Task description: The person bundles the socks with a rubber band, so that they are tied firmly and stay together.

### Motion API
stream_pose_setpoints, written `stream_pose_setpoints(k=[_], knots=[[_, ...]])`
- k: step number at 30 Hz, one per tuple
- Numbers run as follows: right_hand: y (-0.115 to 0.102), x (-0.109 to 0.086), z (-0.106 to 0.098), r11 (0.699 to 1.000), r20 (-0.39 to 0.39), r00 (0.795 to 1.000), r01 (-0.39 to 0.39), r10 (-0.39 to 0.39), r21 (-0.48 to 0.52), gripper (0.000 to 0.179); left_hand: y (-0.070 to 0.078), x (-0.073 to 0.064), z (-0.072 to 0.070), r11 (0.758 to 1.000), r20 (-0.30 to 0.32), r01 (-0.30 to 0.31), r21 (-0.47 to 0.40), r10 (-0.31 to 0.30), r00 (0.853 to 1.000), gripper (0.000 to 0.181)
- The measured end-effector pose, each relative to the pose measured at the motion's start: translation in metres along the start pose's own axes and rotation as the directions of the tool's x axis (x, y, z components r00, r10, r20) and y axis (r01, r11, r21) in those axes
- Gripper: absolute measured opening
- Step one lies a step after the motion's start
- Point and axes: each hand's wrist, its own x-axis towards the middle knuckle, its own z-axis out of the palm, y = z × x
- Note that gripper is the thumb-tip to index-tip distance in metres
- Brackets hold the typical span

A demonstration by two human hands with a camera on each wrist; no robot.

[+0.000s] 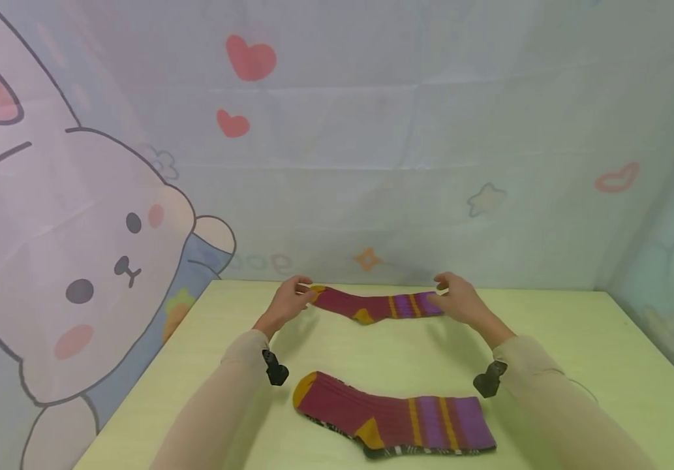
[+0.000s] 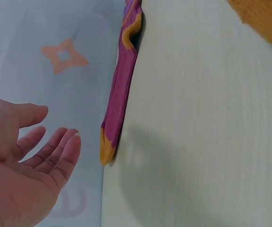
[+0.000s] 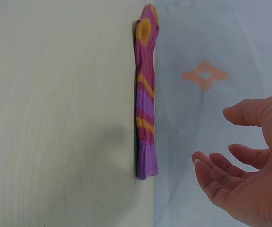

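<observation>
A maroon sock (image 1: 342, 301) with mustard toe and heel and a purple striped cuff lies flat along the table's back edge. My left hand (image 1: 290, 299) hovers by its toe, fingers loosely bent and holding nothing; the left wrist view shows a gap between that hand (image 2: 36, 156) and the toe. Over the cuff end is my right hand (image 1: 459, 297), thumb and fingers apart; nothing is between them in the right wrist view. Nearer to me, a matching sock (image 1: 389, 414) lies on top of a black-and-white patterned sock (image 1: 407, 450), which peeks out along its lower edge.
The pale yellow table (image 1: 360, 352) ends at a hanging cloth backdrop (image 1: 337, 163) printed with a rabbit, hearts and stars. The same cloth closes off the right side. A small black camera sits on each wrist, the left camera (image 1: 275, 369) above the table left of the front socks.
</observation>
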Motion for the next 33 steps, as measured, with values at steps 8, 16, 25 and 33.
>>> stream_pose_setpoints(k=[8,16,25,33], knots=[[0.012,0.021,0.006,0.998,-0.034,0.998,-0.054,0.055,0.018,0.059,-0.011,0.018,0.003,0.996,-0.066,0.018,0.086,-0.012,0.998,0.039],[0.018,0.036,0.028,0.993,-0.020,1.000,-0.007,0.004,-0.114,0.053,-0.027,0.026,0.013,0.991,-0.081,0.106,0.081,-0.099,0.992,0.049],[0.038,0.038,0.044,0.982,-0.070,0.995,-0.076,0.065,-0.173,0.059,-0.030,0.031,0.022,0.992,-0.102,0.108,0.060,-0.101,0.990,0.047],[0.041,0.038,0.042,0.979,-0.116,0.985,-0.145,0.129,-0.144,0.059,-0.036,0.041,0.025,0.992,-0.120,0.100,0.077,-0.090,0.989,0.044]])
